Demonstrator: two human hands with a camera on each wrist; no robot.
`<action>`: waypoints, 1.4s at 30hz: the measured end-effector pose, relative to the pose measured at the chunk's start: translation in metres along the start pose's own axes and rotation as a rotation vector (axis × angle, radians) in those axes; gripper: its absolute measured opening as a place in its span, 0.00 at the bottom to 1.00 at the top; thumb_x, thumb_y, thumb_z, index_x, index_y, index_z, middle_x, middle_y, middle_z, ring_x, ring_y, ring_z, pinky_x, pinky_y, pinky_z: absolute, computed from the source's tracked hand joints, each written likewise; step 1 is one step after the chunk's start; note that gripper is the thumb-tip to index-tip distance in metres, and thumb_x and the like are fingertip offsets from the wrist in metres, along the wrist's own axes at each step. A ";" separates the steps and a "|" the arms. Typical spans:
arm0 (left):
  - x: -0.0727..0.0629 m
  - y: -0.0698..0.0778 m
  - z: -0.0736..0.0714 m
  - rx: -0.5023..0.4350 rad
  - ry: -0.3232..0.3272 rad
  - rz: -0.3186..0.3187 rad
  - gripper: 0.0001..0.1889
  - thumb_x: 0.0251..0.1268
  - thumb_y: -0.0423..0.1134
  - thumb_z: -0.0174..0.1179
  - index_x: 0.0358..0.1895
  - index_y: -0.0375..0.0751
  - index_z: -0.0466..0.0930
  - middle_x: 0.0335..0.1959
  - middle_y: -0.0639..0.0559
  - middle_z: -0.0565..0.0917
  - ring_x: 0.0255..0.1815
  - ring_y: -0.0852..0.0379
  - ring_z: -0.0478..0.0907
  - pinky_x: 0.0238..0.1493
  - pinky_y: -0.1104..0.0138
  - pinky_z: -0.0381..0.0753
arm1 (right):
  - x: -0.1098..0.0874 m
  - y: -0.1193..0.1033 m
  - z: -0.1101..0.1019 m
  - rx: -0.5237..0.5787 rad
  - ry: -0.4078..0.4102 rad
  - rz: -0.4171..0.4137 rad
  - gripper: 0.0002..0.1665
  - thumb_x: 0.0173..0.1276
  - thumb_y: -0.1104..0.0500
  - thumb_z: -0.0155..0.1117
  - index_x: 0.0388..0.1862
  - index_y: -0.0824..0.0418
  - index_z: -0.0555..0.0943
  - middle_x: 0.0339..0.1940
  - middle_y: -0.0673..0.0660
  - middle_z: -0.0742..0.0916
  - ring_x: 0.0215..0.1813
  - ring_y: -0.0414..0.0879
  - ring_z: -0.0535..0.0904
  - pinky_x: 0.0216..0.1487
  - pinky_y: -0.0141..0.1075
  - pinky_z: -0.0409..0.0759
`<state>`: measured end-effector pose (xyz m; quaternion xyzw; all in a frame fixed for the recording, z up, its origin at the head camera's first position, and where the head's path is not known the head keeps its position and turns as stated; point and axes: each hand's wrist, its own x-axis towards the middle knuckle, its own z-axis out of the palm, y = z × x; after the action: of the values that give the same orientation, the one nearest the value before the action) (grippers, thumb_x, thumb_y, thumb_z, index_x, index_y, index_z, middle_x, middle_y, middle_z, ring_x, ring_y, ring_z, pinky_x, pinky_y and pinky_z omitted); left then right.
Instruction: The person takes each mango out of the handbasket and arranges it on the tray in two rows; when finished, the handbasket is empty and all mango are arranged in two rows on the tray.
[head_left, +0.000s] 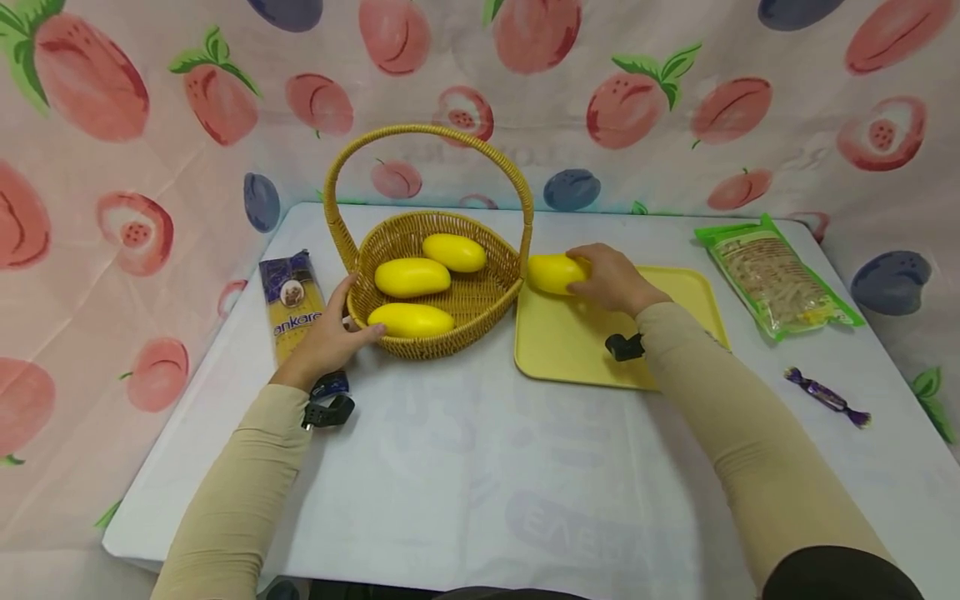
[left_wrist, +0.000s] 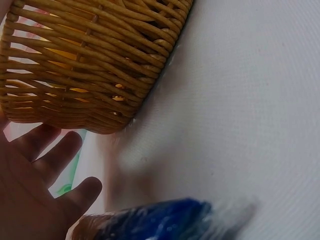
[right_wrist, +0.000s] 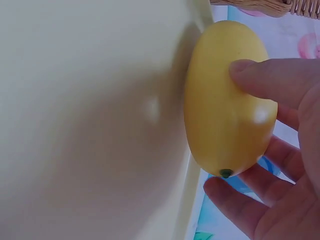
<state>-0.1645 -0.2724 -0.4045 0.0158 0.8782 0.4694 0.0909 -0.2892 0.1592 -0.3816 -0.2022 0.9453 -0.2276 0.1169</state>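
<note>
A wicker basket (head_left: 480, 321) with a tall arched handle stands left of the table's middle, with three smooth yellow mangoes inside, one of them (head_left: 411, 320) by the near rim. My left hand (head_left: 327, 340) holds the basket's left rim, thumb over the edge; in the left wrist view its other fingers (left_wrist: 60, 155) spread along the woven side. Over the far left corner of a yellow tray (head_left: 577, 354), my right hand (head_left: 611, 279) grips another mango (right_wrist: 225, 100). The right wrist view shows a green stem nub on it, the thumb on one side and fingers around the other.
A pasta packet (head_left: 288, 300) lies left of the basket, partly behind my left hand; its blue end (left_wrist: 155, 220) shows in the left wrist view. Right of the tray are a green-edged clear bag (head_left: 780, 279) and a purple-wrapped candy (head_left: 827, 397). A fruit-print cloth hangs behind the table.
</note>
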 end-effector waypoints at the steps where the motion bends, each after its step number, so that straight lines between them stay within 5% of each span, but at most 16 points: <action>1: 0.000 0.000 0.000 0.000 -0.001 -0.001 0.54 0.65 0.59 0.64 0.82 0.61 0.31 0.82 0.44 0.44 0.77 0.35 0.51 0.72 0.42 0.55 | 0.000 0.000 0.000 0.004 -0.003 0.005 0.37 0.70 0.57 0.64 0.73 0.69 0.67 0.73 0.69 0.70 0.74 0.65 0.60 0.75 0.55 0.54; 42: 0.001 -0.001 0.001 0.013 0.006 -0.009 0.54 0.65 0.61 0.64 0.82 0.61 0.32 0.81 0.42 0.46 0.77 0.35 0.53 0.72 0.44 0.57 | 0.011 -0.001 0.007 0.091 0.032 0.053 0.34 0.73 0.57 0.63 0.73 0.68 0.67 0.73 0.67 0.69 0.76 0.64 0.58 0.75 0.54 0.54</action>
<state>-0.1656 -0.2720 -0.4058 0.0109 0.8816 0.4633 0.0902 -0.2968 0.1503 -0.3885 -0.1681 0.9408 -0.2703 0.1167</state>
